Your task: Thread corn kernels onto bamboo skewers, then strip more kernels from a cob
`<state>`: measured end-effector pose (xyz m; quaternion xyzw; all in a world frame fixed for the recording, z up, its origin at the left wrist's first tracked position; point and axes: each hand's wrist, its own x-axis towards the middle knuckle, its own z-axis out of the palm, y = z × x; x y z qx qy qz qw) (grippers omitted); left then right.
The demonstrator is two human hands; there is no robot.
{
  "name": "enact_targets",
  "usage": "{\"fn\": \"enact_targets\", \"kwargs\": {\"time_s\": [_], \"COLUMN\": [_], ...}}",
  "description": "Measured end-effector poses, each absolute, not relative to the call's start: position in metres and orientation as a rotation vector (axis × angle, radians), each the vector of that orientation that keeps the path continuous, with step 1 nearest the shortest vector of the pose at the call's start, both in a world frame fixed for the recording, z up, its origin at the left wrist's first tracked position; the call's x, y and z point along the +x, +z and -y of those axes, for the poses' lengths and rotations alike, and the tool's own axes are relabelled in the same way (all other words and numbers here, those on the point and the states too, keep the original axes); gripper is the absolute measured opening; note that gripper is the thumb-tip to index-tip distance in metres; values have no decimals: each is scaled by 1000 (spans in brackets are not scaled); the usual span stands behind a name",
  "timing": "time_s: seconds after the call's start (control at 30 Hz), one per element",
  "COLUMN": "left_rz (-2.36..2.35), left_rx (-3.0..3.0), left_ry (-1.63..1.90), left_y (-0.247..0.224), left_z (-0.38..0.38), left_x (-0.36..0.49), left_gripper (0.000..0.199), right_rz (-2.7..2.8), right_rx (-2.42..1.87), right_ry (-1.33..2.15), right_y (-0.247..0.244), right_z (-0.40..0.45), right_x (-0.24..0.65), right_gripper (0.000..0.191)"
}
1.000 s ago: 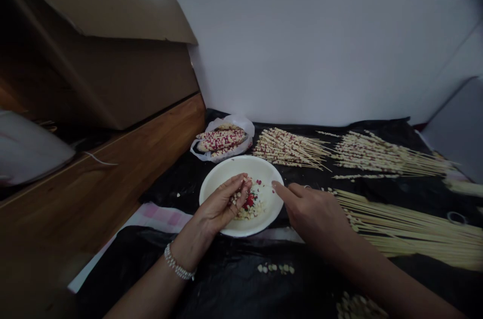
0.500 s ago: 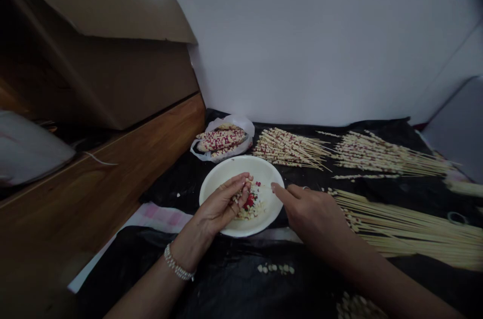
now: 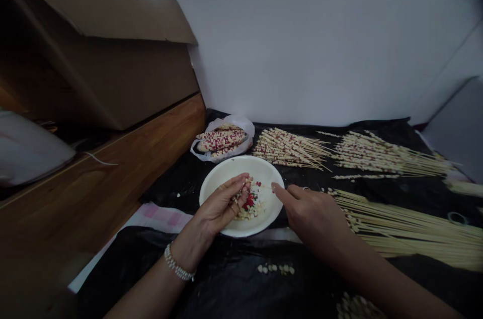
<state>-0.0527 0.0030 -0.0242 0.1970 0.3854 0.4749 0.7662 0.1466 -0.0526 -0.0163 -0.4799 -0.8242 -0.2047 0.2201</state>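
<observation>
The left hand [image 3: 218, 208] hangs over a white paper plate [image 3: 241, 168], its fingers curled together on a pinch of pale corn kernels [image 3: 237, 202], in nearly the same pose as half a second earlier, though the fingertips sit slightly higher than a second ago. The right hand [image 3: 311, 219] stays at the plate's right edge, with the index finger stretched out and the fingers closed around what looks like a thin bamboo skewer [image 3: 266, 186], its bare tip reaching over the plate toward the left hand. A heap of kernels with red pieces [image 3: 249, 206] lies on the plate. Beyond it, speckled corn cobs [image 3: 221, 140] rest on a white plastic bag [image 3: 241, 125], beside bundles of kernel-studded skewers [image 3: 290, 148] on a black plastic sheet [image 3: 211, 278].
</observation>
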Motion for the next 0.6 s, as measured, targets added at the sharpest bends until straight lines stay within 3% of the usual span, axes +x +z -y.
{"fn": "enact_targets", "kwargs": {"time_s": [0.6], "left_rz": [-887], "left_rx": [486], "left_ry": [1023], "left_y": [-21], "left_z": [1], "left_x": [-48], "left_gripper": [12], "right_rz": [2294], "right_rx": [-1365], "right_ry": [-567], "right_y": [-15], "right_z": [55], "right_x": [146], "right_gripper": [42]}}
